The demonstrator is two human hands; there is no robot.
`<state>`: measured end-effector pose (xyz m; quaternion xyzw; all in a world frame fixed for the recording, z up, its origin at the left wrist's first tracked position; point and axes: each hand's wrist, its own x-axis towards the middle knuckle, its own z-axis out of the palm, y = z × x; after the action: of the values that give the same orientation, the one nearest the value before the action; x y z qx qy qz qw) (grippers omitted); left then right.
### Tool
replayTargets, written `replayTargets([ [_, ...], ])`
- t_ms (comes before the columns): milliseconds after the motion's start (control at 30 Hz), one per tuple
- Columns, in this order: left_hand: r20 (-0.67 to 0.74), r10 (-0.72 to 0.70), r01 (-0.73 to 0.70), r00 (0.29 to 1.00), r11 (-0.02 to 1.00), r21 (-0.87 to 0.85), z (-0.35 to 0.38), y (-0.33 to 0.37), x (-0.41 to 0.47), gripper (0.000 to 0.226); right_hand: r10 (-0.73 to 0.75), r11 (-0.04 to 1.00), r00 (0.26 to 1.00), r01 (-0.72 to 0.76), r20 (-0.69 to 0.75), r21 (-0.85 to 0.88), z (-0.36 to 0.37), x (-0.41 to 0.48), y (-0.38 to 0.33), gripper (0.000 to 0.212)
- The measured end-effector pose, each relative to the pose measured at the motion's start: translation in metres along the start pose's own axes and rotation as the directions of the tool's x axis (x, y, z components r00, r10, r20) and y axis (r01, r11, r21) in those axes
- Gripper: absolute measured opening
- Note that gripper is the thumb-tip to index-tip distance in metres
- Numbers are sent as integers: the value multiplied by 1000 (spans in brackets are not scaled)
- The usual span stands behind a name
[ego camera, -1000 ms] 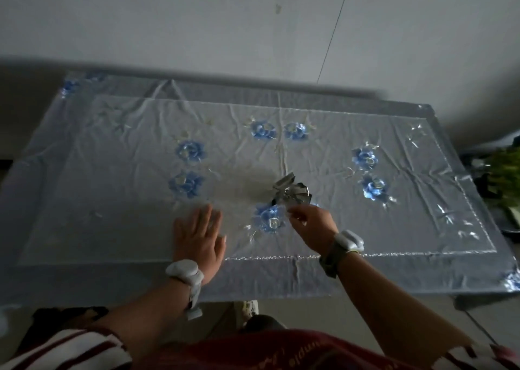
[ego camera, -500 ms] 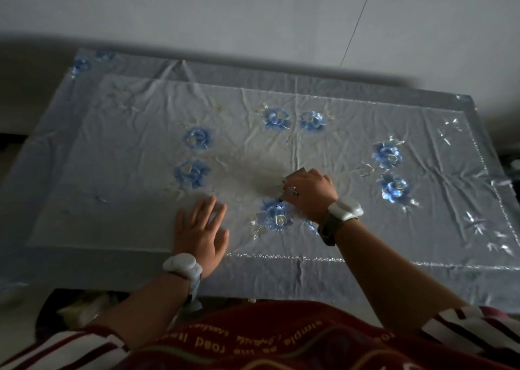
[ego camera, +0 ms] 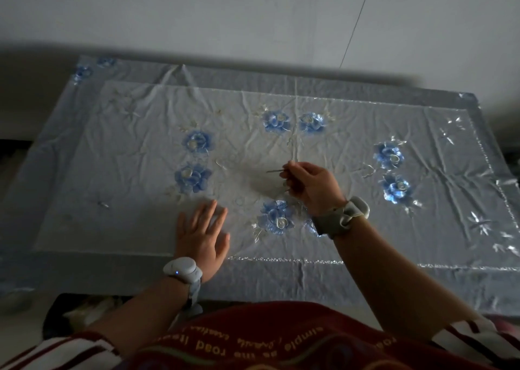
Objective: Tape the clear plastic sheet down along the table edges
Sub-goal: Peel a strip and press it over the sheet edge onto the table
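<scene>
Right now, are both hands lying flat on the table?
No: only the left hand lies flat on the table, while the right hand has its fingers curled, pinching a thin object.

A white band (ego camera: 183, 270) with a small blue light is worn behind the left hand (ego camera: 202, 234), a grey strap (ego camera: 326, 226) with a white module behind the right hand (ego camera: 312, 185). A dark red top (ego camera: 253, 341) lettered in yellow is worn, with red-and-white striped sleeves (ego camera: 56, 352).

Thin dark thing (ego camera: 276, 170) pinched in right hand (ego camera: 312, 187): too small to identify. Blue flower (ego camera: 313, 225) mostly hidden behind right wrist. Table (ego camera: 478, 291): right end cut off by picture edge. Clutter (ego camera: 84, 310) below table front: dark, unclear.
</scene>
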<state>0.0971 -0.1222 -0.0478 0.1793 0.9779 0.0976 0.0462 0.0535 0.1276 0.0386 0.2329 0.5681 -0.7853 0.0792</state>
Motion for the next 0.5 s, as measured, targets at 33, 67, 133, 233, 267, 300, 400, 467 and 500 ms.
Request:
replayTargets([
  [33, -5, -5, 5, 1000, 1000, -17, -1, 1, 0, 55, 17, 999, 998, -16, 54, -28, 5, -5, 2, 18],
  [67, -9, -9, 9, 1000, 999, -44, -3, 2, 0, 53, 34, 998, 993, -27, 111, -60, 9, -10, 4, 18],
  [133, 1, -37, 37, 999, 992, -124, -8, 0, 5, 50, 68, 990, 973, -38, 221, -138, 16, -20, 7, 18],
  [233, -1, -250, 226, 968, 878, -422, -25, 2, 20, 42, 124, 984, 932, -70, 341, -166, 29, -31, 10, 20],
  [267, 19, -368, 316, 930, 770, -554, -35, 4, 27, 34, 139, 984, 920, -88, 365, -152, 33, -34, 11, 21],
  [300, 79, -457, 387, 886, 635, -669, -45, 5, 33, 23, 148, 986, 909, -104, 389, -133, 37, -36, 11, 23],
  [400, 475, -334, 552, 814, 187, -813, -71, 7, 44, 16, 118, 992, 893, -90, 433, -85, 46, -38, 10, 29],
  [467, 593, -169, 605, 787, 22, -796, -84, 5, 40, 27, 75, 991, 890, -18, 450, -129, 52, -37, 7, 28],
  [500, 592, -115, 594, 798, -21, -804, -88, 3, 37, 30, 52, 984, 889, 33, 456, -177, 53, -36, 6, 27],
])
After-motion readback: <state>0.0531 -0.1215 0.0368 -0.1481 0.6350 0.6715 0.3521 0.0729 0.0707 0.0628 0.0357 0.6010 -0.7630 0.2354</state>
